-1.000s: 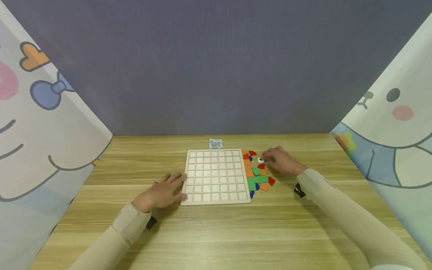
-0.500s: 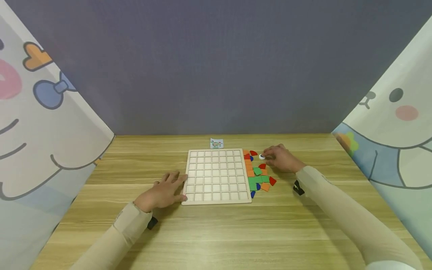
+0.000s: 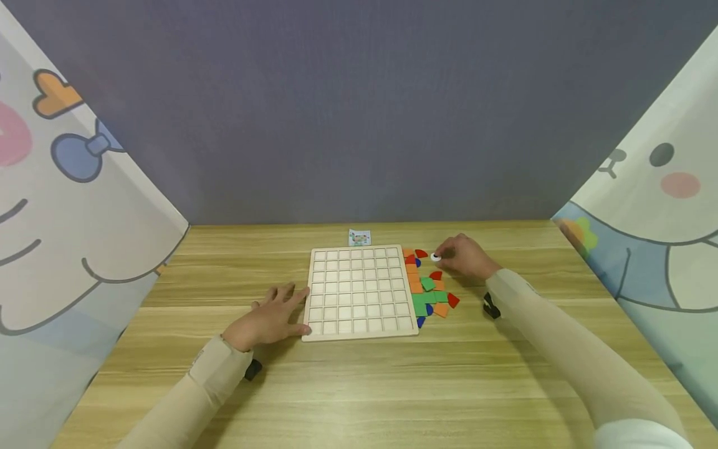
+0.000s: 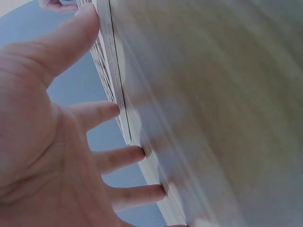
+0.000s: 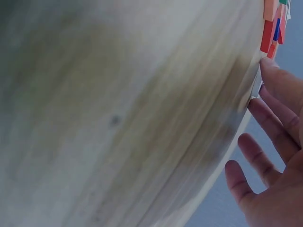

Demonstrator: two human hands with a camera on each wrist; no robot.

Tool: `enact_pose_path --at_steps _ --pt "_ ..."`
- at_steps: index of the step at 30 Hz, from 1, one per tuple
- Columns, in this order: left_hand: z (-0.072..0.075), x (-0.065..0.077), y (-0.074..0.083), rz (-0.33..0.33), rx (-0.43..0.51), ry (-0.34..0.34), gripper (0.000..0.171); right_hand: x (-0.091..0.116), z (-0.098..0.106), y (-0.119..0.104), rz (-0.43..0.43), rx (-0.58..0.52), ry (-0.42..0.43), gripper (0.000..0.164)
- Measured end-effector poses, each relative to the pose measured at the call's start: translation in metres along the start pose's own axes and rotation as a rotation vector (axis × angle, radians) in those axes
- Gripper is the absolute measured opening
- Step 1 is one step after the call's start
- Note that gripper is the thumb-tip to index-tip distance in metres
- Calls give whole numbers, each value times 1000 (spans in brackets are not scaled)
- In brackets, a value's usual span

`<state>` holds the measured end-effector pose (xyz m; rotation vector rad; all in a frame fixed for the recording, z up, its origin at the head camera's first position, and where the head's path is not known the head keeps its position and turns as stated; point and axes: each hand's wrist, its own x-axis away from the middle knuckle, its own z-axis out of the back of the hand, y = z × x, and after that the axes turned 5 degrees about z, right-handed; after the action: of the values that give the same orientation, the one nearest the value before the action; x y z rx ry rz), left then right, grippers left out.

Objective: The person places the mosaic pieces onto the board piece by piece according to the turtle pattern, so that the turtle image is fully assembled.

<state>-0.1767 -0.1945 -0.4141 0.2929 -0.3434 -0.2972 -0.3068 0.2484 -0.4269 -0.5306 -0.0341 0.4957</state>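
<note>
White round piece, dark mark on top: at the right fingertips, raised or resting I cannot tell
Right hand: thumb and fingers pinching that piece by its edge
Coloured pieces, flat, in red, orange, green and blue: loosely clustered between the right hand and the board, two red ones just beside the right fingertips
Grid board, pale, ruled into square cells: between the two hands
Left hand: fingers spread, thumb on the board's near left corner, index fingertip at its left edge
Picture card, small: beyond the board, midway between the hands
Sleeves, beige: behind each hand
Tabletop, wood-grained: beneath both hands
Backdrop, dark grey: beyond both hands
Cartoon-printed panels: one outward of each hand
</note>
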Motion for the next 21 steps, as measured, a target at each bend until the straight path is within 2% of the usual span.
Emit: enact_pose_path --at_steps 5,21 --pt "1 0 1 1 1 -8 86 -3 -1 1 -24 -8 2 17" --pt "3 0 1 -5 -8 -7 84 -6 -2 1 -28 -36 -23 16"
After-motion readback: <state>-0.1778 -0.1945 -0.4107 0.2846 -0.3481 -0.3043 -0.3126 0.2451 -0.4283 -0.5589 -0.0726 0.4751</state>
